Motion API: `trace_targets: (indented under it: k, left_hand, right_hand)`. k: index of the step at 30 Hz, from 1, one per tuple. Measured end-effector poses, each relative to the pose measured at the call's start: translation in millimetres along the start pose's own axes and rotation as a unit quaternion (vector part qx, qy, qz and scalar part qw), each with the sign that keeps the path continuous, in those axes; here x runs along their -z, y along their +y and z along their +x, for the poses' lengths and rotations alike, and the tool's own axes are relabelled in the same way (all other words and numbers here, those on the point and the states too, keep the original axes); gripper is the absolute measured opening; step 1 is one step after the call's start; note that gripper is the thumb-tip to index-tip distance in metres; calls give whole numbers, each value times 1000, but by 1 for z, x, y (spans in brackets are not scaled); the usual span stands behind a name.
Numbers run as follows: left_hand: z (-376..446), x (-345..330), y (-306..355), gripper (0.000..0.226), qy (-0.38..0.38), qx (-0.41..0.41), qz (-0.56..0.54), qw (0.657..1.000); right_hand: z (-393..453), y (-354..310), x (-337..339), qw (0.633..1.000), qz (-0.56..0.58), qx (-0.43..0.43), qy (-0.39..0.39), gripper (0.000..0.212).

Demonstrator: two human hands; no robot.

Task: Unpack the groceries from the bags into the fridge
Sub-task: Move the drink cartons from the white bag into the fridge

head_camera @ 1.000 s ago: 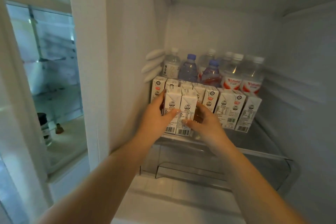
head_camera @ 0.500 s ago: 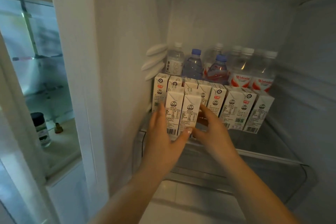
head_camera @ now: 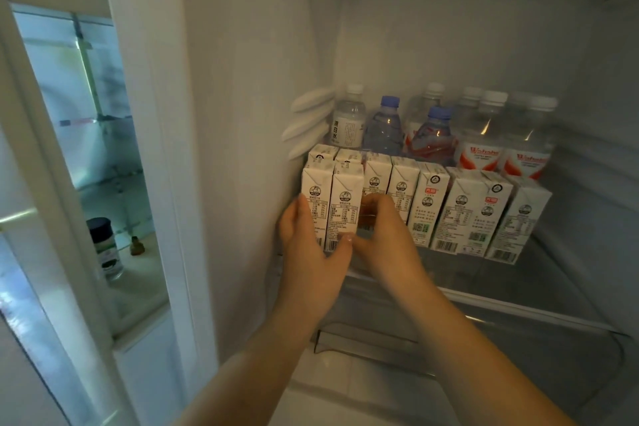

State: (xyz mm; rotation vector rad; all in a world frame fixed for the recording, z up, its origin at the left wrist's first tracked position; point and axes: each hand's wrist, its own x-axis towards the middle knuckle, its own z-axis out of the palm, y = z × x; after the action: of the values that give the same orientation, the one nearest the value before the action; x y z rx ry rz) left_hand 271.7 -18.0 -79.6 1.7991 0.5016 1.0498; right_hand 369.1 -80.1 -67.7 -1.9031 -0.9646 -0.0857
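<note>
I see my left hand [head_camera: 311, 245] and right hand [head_camera: 383, 235] pinching two cartons [head_camera: 332, 207] between them, probably squaring them against the fridge wall [head_camera: 249, 114]. Bottles [head_camera: 477, 135] stand behind the cartons.

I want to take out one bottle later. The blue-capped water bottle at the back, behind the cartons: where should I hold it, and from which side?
Grip the blue-capped bottle by its neck, coming from above. The cartons hide its lower body and other bottles crowd its sides; only the top stands free.
</note>
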Motion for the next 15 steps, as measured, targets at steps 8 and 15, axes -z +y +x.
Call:
trace_targets:
  k: [8, 15]
  left_hand:
    - [10, -2, -5, 79, 17, 4, 48, 999]
    - [10, 0, -4, 82, 22, -17, 79, 996]
  right_hand:
    - [12, 6, -11, 999, -30, -3, 12, 52]
    - [-1, 2, 2, 1000, -24, 9, 16, 59]
